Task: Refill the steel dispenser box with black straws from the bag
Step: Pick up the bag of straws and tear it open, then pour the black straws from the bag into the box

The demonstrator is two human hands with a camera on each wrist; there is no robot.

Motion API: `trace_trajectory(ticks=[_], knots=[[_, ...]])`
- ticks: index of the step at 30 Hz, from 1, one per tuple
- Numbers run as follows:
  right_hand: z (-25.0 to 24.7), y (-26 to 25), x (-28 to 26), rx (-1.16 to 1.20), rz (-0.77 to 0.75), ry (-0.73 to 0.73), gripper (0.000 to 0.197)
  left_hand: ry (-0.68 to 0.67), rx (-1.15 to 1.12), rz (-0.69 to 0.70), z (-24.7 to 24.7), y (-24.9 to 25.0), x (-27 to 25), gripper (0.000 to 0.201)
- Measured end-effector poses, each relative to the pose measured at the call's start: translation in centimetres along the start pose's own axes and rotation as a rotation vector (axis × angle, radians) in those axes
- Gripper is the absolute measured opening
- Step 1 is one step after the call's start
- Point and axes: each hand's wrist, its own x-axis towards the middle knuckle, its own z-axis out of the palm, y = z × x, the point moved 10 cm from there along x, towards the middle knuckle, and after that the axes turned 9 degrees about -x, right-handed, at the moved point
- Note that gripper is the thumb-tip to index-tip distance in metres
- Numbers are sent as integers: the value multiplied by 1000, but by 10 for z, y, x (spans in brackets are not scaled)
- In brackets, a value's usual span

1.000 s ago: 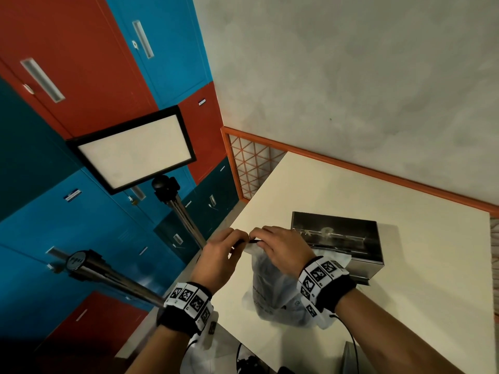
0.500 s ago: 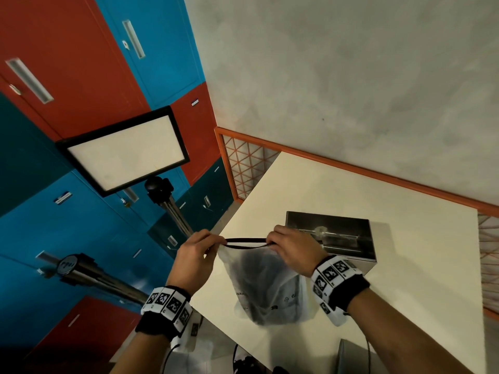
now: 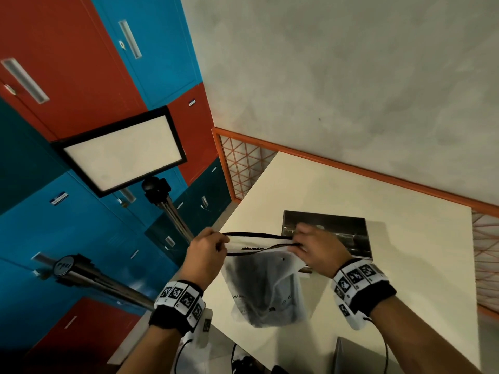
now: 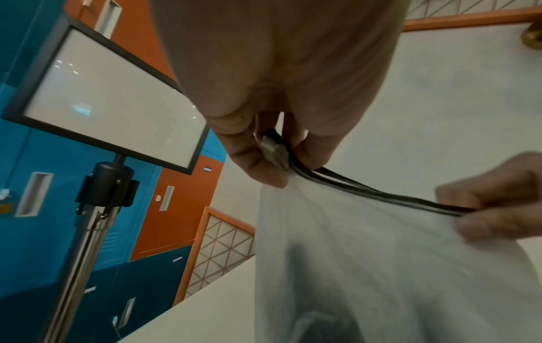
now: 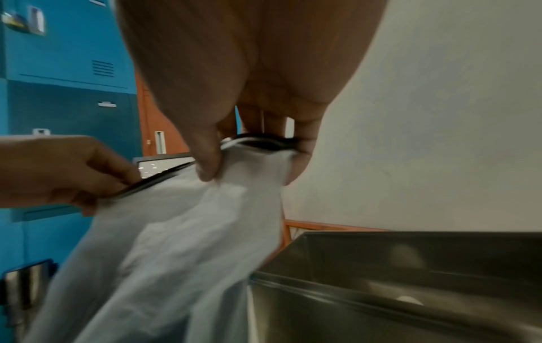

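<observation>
A frosted plastic bag (image 3: pixel 266 290) with a black zip strip along its top hangs over the table's near left edge, dark straws (image 3: pixel 251 276) showing through it. My left hand (image 3: pixel 208 249) pinches the slider end of the zip (image 4: pixel 274 150). My right hand (image 3: pixel 316 249) pinches the bag's other top corner (image 5: pixel 258 148), and the mouth gapes a little between them. The steel dispenser box (image 3: pixel 332 233) stands just behind my right hand, lid up, its inside (image 5: pixel 410 266) seen in the right wrist view.
The cream table (image 3: pixel 405 265) runs to an orange rail (image 3: pixel 378 174) at the grey wall. A light panel (image 3: pixel 121 152) on a metal stand (image 3: pixel 172 211) and red and blue lockers (image 3: pixel 67 76) stand left of the table. A dark grey object (image 3: pixel 348 357) sits at the near edge.
My hands have drawn apart along the zip: the left hand slid leftward, and the bag's mouth went from pinched together to stretched wide and slightly parted. The bag hangs lower and fuller.
</observation>
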Motion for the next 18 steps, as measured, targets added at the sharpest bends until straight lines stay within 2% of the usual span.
trace_trajectory(ticks=[2, 4, 8, 9, 11, 13, 15, 18], knots=[[-3, 20, -9, 7, 64, 11, 33, 22, -15, -26, -6, -1, -3, 21], [-9, 24, -15, 16, 83, 34, 45, 12, -35, 10, -5, 9, -5, 27], [-38, 22, -20, 145, 182, 200, 50, 5, -104, 90, -2, 34, -8, 45], [-37, 25, -19, 107, 223, 181, 47, 0, -121, 70, 0, 34, -8, 46], [-18, 27, -15, 56, 306, 37, 29, -48, -142, 18, 10, 28, -8, 51], [6, 26, -16, 110, 365, -101, 10, -123, -145, -24, 25, 19, -11, 59], [26, 23, -19, 227, 396, -173, 20, -144, -147, -57, 33, 7, -15, 68], [40, 21, -21, 343, 427, -175, 36, -147, -160, -128, 37, -9, -19, 73]])
